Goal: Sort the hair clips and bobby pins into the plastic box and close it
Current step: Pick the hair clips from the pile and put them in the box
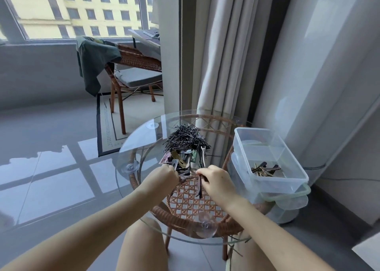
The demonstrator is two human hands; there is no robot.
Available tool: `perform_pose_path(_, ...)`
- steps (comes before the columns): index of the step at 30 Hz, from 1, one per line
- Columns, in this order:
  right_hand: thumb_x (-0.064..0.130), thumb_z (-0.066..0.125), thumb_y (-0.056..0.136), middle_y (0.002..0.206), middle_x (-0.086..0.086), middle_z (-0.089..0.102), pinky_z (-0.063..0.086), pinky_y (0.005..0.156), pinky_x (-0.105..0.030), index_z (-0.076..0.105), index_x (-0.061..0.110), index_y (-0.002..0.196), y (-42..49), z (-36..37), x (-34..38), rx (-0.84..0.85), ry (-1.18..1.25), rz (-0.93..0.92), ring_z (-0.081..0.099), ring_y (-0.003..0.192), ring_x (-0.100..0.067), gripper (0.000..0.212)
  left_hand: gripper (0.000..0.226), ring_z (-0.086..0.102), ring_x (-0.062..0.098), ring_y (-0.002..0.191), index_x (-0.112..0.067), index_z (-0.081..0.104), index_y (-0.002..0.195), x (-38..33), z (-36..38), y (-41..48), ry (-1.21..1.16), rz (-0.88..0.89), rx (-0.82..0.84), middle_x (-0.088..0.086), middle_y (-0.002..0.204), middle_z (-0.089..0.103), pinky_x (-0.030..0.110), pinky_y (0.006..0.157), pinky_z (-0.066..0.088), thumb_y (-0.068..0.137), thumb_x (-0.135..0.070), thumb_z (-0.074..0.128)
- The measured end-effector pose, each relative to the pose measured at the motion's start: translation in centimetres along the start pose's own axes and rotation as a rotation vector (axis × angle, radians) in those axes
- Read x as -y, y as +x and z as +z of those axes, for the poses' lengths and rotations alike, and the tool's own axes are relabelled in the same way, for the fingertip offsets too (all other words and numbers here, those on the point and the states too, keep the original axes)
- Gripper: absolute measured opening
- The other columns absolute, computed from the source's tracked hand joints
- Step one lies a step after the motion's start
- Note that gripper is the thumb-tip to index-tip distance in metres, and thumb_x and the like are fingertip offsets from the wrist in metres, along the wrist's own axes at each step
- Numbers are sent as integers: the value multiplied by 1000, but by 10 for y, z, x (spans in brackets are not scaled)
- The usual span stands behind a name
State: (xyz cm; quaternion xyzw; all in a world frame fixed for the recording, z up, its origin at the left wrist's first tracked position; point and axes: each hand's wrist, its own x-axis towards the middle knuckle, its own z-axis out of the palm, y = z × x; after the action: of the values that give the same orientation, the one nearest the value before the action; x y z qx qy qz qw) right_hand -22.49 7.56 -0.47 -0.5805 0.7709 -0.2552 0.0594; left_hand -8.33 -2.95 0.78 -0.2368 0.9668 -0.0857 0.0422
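A heap of black bobby pins [186, 139] lies at the far side of the round glass table [127, 149]. Just in front of it is a pile of mixed hair clips [183, 159]. My left hand [166, 175] is closed at the near edge of that pile, fingers on clips. My right hand [213, 178] grips several dark hair clips [199, 188] that hang down from its fingers. The clear plastic box [287, 180] stands open at the table's right edge, divided in two; several clips [265, 169] lie in the near compartment, the far one looks bare.
The box's lid [292, 201] lies under the box, jutting over the table edge. The table rests on a wicker frame [191, 205]. Curtains [224, 61] hang behind. A wicker chair [131, 73] with a green cloth stands beyond on the left. My knees are under the table.
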Motion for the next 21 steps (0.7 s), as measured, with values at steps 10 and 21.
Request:
perform_pose_path(10,4,63,86,93,-8,74,49,58,-7,71,8,104,-20,-62,6,-247,404,163,62,60,3,20,19,42,10,63,-4,61,89,7,14,-8,-244,-208,-213,0,76,49,14,64,36,87,6,44)
perform_pose_path(21,-4,59,73,102,-13,70,51,92,-36,68,6,112,-16,-132,-79,-161,84,616,66,101,-32,41,16,53,15,63,-6,71,92,6,-36,-13,-522,-347,-299,7,81,71,13,55,41,81,-4,60)
